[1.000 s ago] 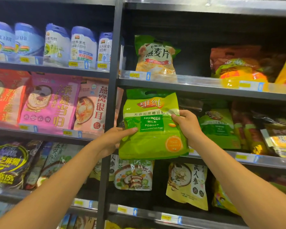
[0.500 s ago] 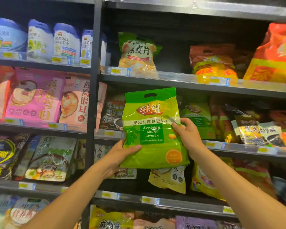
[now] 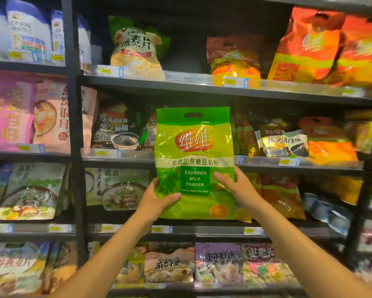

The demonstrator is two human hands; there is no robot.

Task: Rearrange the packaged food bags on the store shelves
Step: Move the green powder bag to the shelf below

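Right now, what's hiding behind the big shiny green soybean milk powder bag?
The grey metal shelf edge passes behind the shiny green plastic bag, and orange packets peek out on its right. Whatever stands straight behind it is covered.

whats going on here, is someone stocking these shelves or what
A person holds a green soybean milk powder bag upright with both hands in front of the store shelves. The left hand grips its lower left edge and the right hand grips its right edge. The bag overlaps the front of the middle shelf and is not yet set down on it.
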